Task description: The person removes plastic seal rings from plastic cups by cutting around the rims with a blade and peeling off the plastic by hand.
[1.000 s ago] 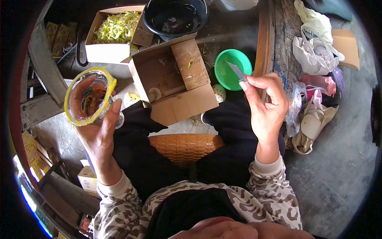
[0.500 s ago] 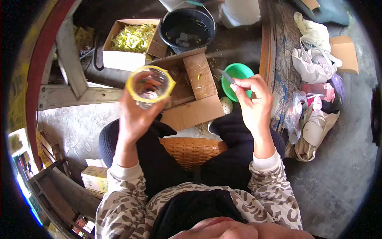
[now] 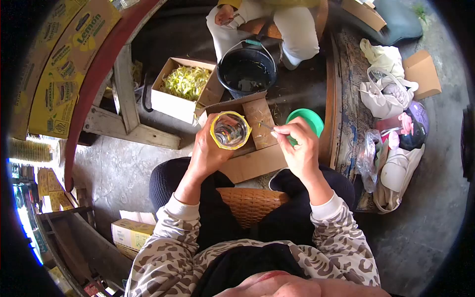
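Observation:
A clear cup with a yellow rim (image 3: 230,130) is in my left hand (image 3: 205,153), its open top tilted up toward the camera. My right hand (image 3: 303,153) pinches a small blade (image 3: 266,126) between thumb and fingertips, its tip pointing left toward the cup without touching it. Below both hands lies an open cardboard box (image 3: 255,163), partly hidden by the cup and my left hand. A green bowl (image 3: 312,120) sits just beyond my right hand, which covers part of it.
A box of yellow-green strips (image 3: 185,82) stands beside a black bucket of dark liquid (image 3: 246,72). Another person in light trousers (image 3: 297,32) sits beyond the bucket. Bags (image 3: 391,94) lie at the right; a wooden frame (image 3: 133,128) stands at the left.
My left hand has carried the cup rightward, close to the blade. My right hand has moved slightly left and down. The view has shifted, and the other person now shows at the top.

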A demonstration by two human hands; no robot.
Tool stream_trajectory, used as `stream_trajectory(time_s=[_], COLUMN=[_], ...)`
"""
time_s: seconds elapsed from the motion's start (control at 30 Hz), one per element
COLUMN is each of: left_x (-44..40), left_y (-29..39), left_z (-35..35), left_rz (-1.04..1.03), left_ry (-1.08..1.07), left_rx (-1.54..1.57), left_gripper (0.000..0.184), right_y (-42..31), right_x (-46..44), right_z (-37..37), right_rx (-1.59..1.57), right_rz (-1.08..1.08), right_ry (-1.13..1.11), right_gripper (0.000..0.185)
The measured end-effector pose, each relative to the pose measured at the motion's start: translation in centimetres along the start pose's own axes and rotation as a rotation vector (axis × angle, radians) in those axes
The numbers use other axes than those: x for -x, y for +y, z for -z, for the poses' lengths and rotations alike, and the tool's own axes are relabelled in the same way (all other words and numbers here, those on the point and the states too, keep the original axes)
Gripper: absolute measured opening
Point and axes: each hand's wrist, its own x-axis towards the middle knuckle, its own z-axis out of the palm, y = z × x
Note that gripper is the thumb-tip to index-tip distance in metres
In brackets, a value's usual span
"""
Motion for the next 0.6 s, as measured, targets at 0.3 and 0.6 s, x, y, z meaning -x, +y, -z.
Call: stream_trajectory(time_s=[0.3,0.6], left_x=[0.4,0.6], left_y=[-0.6,-1.0], left_z=[-1.8,-2.2], left_rz=[0.055,0.062], left_ry=[0.007,0.039], left_rx=[0.021,0.168], left_gripper=[0.051,0.059], right_y=[-1.1,-1.3], right_x=[0.4,0.8], right_z=[-0.4,-1.0], right_rx=[0.085,0.076], right_rz=[0.082,0.038], right_ry=[-0.07,-0.002], right_gripper=[0.014,0.015])
